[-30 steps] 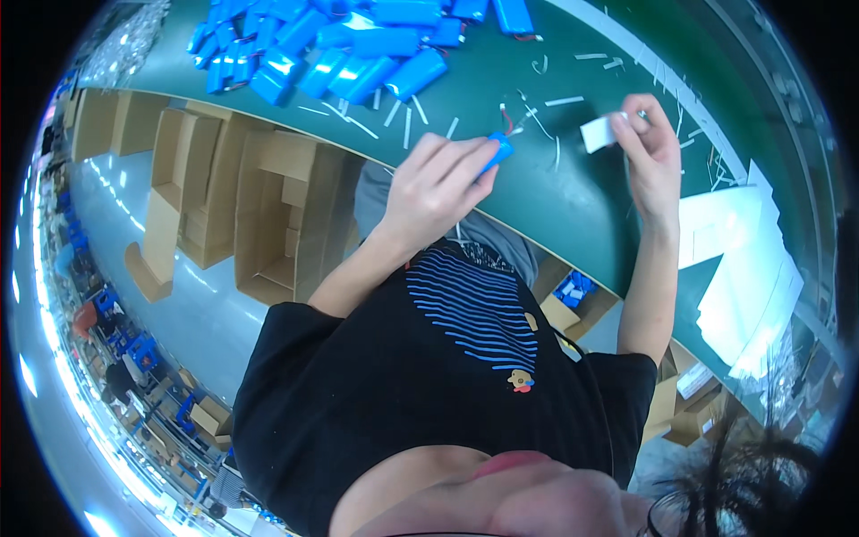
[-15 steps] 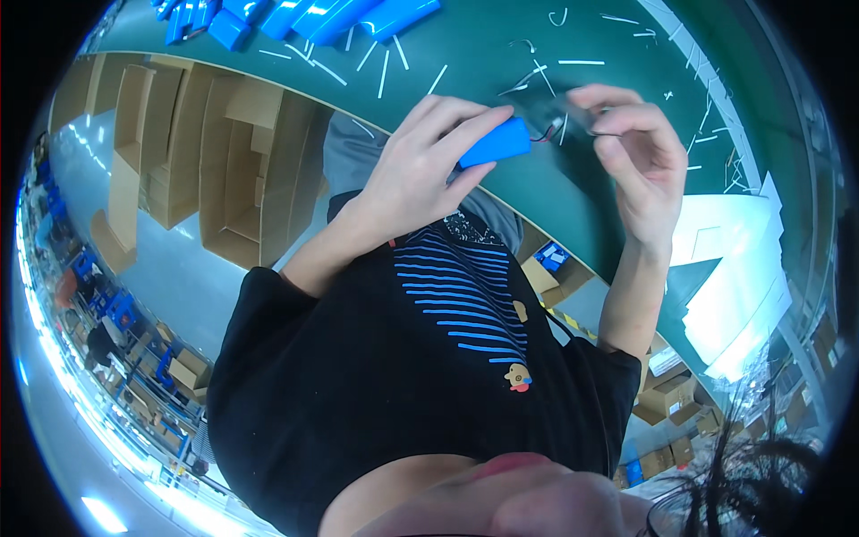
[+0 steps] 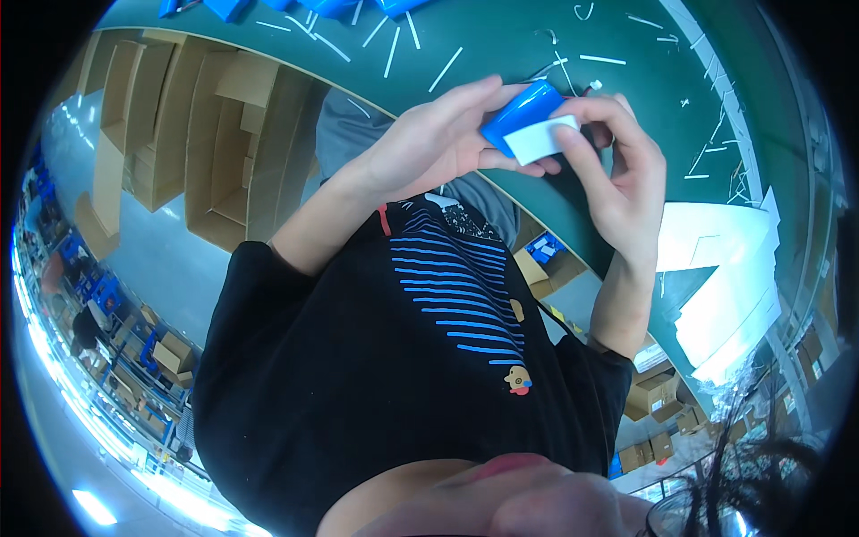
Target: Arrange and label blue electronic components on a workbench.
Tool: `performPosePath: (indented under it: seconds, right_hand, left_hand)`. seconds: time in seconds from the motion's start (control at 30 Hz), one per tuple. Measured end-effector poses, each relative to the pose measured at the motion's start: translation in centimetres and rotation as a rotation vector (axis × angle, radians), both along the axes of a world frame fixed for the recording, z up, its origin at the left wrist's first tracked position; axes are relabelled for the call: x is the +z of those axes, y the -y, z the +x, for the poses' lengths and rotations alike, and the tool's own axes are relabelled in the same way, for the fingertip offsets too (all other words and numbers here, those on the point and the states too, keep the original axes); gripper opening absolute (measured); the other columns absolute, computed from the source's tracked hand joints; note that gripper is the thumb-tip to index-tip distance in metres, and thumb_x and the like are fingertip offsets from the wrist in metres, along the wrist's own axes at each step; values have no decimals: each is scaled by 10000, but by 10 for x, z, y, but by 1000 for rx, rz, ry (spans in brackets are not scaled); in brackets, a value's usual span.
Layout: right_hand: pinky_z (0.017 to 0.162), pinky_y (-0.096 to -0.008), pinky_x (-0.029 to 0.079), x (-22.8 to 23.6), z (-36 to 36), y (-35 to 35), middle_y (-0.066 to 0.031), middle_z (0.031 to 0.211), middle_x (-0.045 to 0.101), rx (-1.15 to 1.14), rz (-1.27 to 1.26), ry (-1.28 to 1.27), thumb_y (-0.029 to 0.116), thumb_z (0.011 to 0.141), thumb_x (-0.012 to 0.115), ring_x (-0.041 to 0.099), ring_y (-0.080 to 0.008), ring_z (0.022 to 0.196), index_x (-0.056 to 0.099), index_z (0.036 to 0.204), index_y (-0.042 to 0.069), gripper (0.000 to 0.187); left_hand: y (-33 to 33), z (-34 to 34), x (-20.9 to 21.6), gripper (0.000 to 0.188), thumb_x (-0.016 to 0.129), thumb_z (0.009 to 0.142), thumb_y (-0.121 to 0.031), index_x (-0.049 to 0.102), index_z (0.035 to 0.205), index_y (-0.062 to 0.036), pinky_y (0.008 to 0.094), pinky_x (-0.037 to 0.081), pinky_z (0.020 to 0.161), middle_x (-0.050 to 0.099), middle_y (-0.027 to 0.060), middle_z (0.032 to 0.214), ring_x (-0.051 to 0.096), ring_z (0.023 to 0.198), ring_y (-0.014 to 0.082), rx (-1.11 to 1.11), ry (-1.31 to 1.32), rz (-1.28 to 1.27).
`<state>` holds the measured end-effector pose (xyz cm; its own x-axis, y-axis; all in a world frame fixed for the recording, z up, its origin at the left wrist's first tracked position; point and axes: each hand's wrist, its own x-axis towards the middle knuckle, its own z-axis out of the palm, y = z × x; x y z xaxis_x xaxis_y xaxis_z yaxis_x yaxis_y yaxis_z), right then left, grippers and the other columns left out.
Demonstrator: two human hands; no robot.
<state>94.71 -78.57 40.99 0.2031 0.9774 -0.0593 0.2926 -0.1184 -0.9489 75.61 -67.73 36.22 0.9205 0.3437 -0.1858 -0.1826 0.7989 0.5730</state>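
Observation:
Above the green table I hold a blue shrink-wrapped battery pack point(image 3: 526, 109) at a tilt between both hands. A white rectangular piece point(image 3: 533, 143) lies against its near side; whether it is stuck on cannot be told. My left hand point(image 3: 434, 139) wraps the pack from the left, fingers behind and below it. My right hand point(image 3: 622, 161) is closed at its right end, thumb pressing on the white piece. A small white connector point(image 3: 594, 87) on a thin lead shows just beyond my right fingers.
Several blue packs point(image 3: 327, 7) lie along the far left of the green table point(image 3: 501, 54). Thin white strips point(image 3: 392, 52) are scattered over it. White sheets point(image 3: 725, 277) lie at the right. Open cardboard boxes point(image 3: 219, 152) stand left of the table.
My right hand has come left from the wire side onto the pack. The pack has been turned and tilted, and its white piece now shows.

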Motion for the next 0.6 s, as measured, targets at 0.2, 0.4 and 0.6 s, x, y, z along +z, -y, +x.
performPosePath:
  seconds: [0.2,0.4,0.6]
  right_hand:
    - [738,-254,394,-2,-8,-5,-39,941,619,15,-10,132,64,948,738,490,-147,831,730,1051,36,107]
    - [715,-269,413,-9,-6,-8,-28,921,655,28,91,276,100,931,767,500,-156,821,742,1026,56,107]
    - [713,-262,405,-14,-9,-11,-36,923,645,24,165,405,97,934,765,494,-158,822,743,1043,46,123]
  left_hand:
    - [0,4,11,754,180,1145,-531,328,1590,60,491,519,1124,534,244,1464,656,1246,361,-12,-157,37]
    - [-5,1,6,840,138,1121,-609,264,1616,58,515,518,1112,487,258,1521,647,1265,375,-119,-86,134]
    - [-3,-2,2,671,256,1155,-469,351,1573,46,470,544,1082,573,223,1416,696,1172,352,-89,-34,3]
